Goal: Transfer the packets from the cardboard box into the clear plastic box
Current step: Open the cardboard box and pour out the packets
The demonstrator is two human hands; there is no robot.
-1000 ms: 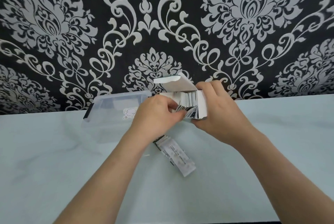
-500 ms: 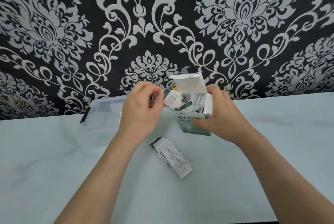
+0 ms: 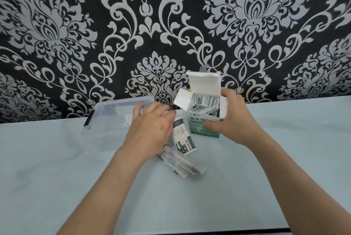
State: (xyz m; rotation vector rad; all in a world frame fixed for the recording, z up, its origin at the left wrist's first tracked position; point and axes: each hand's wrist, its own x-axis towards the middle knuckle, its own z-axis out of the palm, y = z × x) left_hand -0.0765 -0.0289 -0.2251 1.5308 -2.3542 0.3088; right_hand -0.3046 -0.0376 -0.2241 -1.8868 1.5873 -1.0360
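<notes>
Where the desk (image 3: 57, 177) meets the black-and-white patterned wall (image 3: 57, 26), the clear plastic box (image 3: 106, 119) is set along the far edge, left of centre, its right end partly hidden by the left hand (image 3: 152, 126). Just right of it, also near the far edge, the cardboard box (image 3: 201, 128) is held upright with its top flaps folded open. This box is gripped by the right hand (image 3: 235, 121): the thumb is laid across the printed green front and the fingers (image 3: 228, 95) are curled round the right side and back. The left hand is raised over the right end of the clear plastic box. Nearer the middle of the desk, a blurred heap of loose packets (image 3: 182, 164) is laid on the surface, outside both boxes. A row of packets (image 3: 205, 102) is seen standing inside the cardboard box. A single packet (image 3: 183, 136) is pinched at its upper end at the thumb side of the left hand, hanging tilted between that hand and the cardboard box, above the heap.
</notes>
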